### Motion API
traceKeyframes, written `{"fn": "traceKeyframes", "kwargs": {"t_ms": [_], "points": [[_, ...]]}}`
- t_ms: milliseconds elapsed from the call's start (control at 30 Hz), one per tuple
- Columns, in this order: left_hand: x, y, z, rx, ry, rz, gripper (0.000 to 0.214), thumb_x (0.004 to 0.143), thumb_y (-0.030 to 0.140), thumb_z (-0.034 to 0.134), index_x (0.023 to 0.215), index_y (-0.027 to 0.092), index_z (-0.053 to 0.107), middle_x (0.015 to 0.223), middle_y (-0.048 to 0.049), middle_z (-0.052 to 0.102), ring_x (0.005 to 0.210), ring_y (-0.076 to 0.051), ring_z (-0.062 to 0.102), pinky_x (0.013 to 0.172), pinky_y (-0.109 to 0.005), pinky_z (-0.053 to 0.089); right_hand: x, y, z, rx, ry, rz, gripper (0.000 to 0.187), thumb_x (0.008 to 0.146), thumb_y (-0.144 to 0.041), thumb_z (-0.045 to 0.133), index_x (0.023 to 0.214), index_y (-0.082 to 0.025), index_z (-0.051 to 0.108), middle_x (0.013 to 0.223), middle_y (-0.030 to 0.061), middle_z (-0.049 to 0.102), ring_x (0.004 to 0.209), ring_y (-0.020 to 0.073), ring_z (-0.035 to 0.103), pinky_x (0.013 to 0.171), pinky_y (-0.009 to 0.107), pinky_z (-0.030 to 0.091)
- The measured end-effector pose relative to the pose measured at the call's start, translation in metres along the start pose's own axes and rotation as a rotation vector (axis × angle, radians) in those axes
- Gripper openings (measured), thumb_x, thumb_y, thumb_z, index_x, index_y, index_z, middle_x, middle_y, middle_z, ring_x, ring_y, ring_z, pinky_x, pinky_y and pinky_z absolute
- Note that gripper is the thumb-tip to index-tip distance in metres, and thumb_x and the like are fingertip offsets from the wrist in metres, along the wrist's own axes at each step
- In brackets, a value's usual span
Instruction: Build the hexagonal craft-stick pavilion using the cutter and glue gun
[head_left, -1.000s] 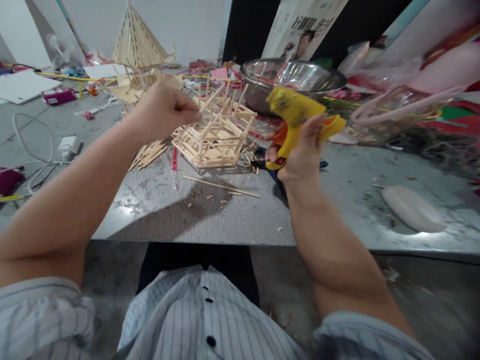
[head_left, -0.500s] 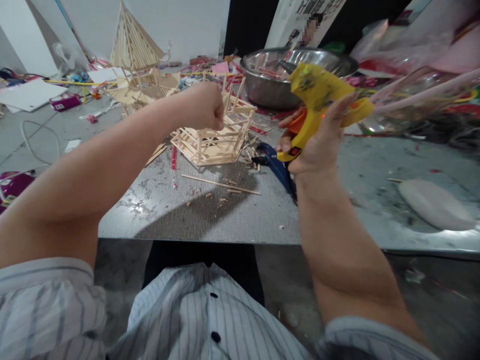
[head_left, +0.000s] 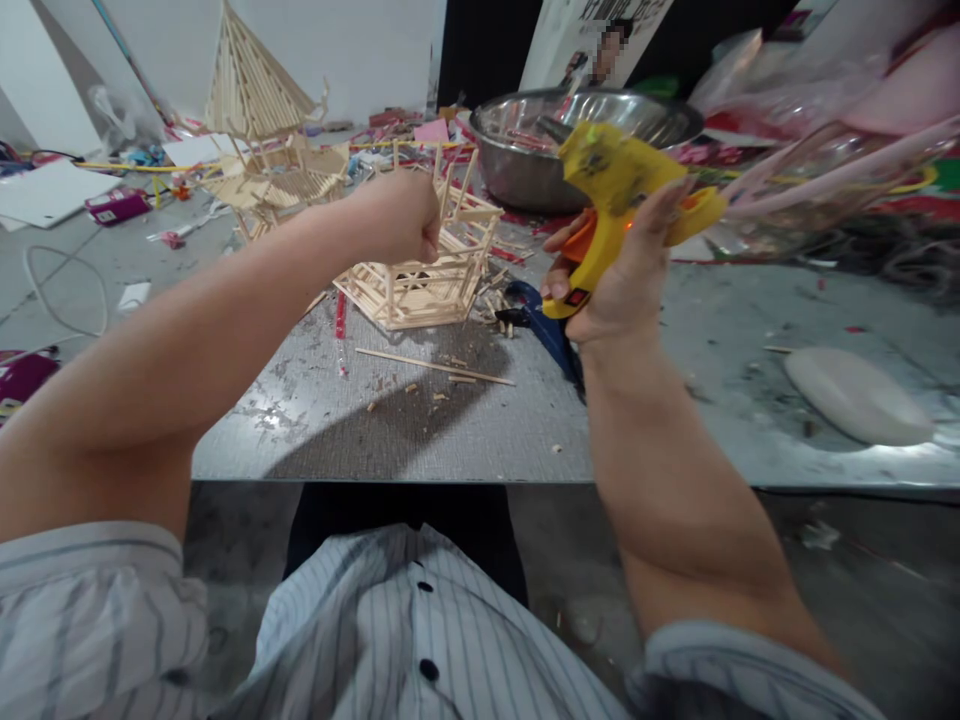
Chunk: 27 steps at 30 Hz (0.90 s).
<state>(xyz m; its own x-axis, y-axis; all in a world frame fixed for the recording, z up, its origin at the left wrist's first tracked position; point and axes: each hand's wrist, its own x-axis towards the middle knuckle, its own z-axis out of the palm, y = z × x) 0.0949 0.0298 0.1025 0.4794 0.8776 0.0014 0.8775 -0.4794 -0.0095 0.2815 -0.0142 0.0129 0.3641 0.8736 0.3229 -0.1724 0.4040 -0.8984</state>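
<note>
My left hand (head_left: pixel 396 217) is closed in a fist over a small wooden stick frame (head_left: pixel 420 270) that stands on the grey table (head_left: pixel 450 430). Its fingers pinch at one of the frame's upright sticks; what exactly they hold is hidden. My right hand (head_left: pixel 615 270) is wrapped round a yellow glue gun (head_left: pixel 611 190) with an orange trigger, held up in the air to the right of the frame, nozzle pointing up and left. A loose thin stick (head_left: pixel 435 366) lies on the table in front of the frame.
A taller stick pavilion model (head_left: pixel 259 120) stands at the back left. A steel bowl (head_left: pixel 525 165) sits behind the glue gun. Blue-handled pliers (head_left: pixel 547 330) lie under my right hand. A white oval object (head_left: pixel 855 395) rests at the right. Cables and clutter lie at the left.
My left hand has moved right and settled over the stick frame's top. My right hand lifted the glue gun higher and to the right, then held about still.
</note>
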Motion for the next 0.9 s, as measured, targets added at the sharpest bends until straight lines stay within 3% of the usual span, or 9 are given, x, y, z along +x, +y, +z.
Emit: {"fn": "traceKeyframes", "kwargs": {"t_ms": [167, 367, 433, 533, 667, 800, 900], "points": [[-0.001, 0.004, 0.0, -0.009, 0.001, 0.001, 0.009, 0.076, 0.014, 0.073, 0.084, 0.01, 0.076, 0.06, 0.0027, 0.055, 0.092, -0.021, 0.066, 0.09, -0.034, 0.049, 0.0, -0.001, 0.001, 0.007, 0.02, -0.039, 0.077, 0.05, -0.095, 0.05, 0.077, -0.023, 0.05, 0.064, 0.0035, 0.06, 0.054, 0.015, 0.058, 0.048, 0.03, 0.043], [-0.004, 0.006, -0.004, 0.035, -0.031, 0.002, 0.017, 0.08, 0.016, 0.069, 0.093, 0.007, 0.076, 0.071, 0.0, 0.064, 0.095, -0.021, 0.066, 0.092, -0.038, 0.048, 0.0, -0.008, 0.0, 0.046, 0.026, 0.024, 0.063, 0.073, -0.084, 0.047, 0.072, -0.022, 0.051, 0.065, 0.0009, 0.06, 0.036, 0.0052, 0.035, 0.042, 0.028, 0.037], [-0.006, 0.005, -0.004, 0.06, -0.037, 0.021, 0.021, 0.082, 0.019, 0.067, 0.098, 0.009, 0.076, 0.075, -0.0011, 0.068, 0.094, -0.02, 0.065, 0.091, -0.037, 0.048, 0.0, -0.01, 0.002, 0.045, 0.068, 0.057, 0.063, 0.079, -0.082, 0.04, 0.069, -0.022, 0.05, 0.063, -0.0003, 0.058, 0.035, 0.0044, 0.031, 0.038, 0.027, 0.033], [-0.007, 0.001, -0.005, 0.098, -0.022, 0.062, 0.021, 0.083, 0.023, 0.066, 0.1, 0.017, 0.077, 0.086, -0.0036, 0.074, 0.087, -0.018, 0.063, 0.086, -0.032, 0.048, 0.001, -0.018, 0.008, 0.056, 0.171, -0.006, 0.068, 0.083, -0.083, 0.028, 0.07, -0.02, 0.05, 0.059, -0.0022, 0.054, 0.037, 0.005, 0.033, 0.035, 0.024, 0.029], [-0.006, -0.003, -0.003, 0.103, -0.011, 0.075, 0.023, 0.082, 0.026, 0.065, 0.101, 0.021, 0.077, 0.088, -0.0034, 0.075, 0.082, -0.017, 0.059, 0.083, -0.032, 0.046, 0.005, -0.036, 0.007, 0.036, 0.324, 0.0, 0.062, 0.094, -0.069, 0.024, 0.073, -0.019, 0.053, 0.063, -0.0022, 0.053, 0.038, 0.005, 0.038, 0.038, 0.024, 0.039], [-0.004, -0.004, 0.0, 0.058, -0.013, 0.081, 0.025, 0.08, 0.025, 0.062, 0.099, 0.021, 0.077, 0.088, -0.0062, 0.075, 0.085, -0.02, 0.057, 0.085, -0.036, 0.045, 0.021, -0.048, -0.022, -0.096, 0.404, 0.034, 0.051, 0.099, -0.056, 0.031, 0.072, -0.018, 0.053, 0.064, -0.0018, 0.053, 0.04, 0.0072, 0.044, 0.04, 0.027, 0.044], [0.002, -0.008, 0.003, 0.021, 0.004, 0.087, 0.021, 0.076, 0.024, 0.065, 0.092, 0.022, 0.078, 0.082, -0.0053, 0.073, 0.088, -0.021, 0.058, 0.086, -0.035, 0.043, 0.042, -0.039, -0.071, -0.233, 0.451, 0.088, 0.042, 0.099, -0.048, 0.039, 0.073, -0.019, 0.054, 0.063, -0.0014, 0.054, 0.036, 0.0075, 0.044, 0.035, 0.025, 0.035]]}}
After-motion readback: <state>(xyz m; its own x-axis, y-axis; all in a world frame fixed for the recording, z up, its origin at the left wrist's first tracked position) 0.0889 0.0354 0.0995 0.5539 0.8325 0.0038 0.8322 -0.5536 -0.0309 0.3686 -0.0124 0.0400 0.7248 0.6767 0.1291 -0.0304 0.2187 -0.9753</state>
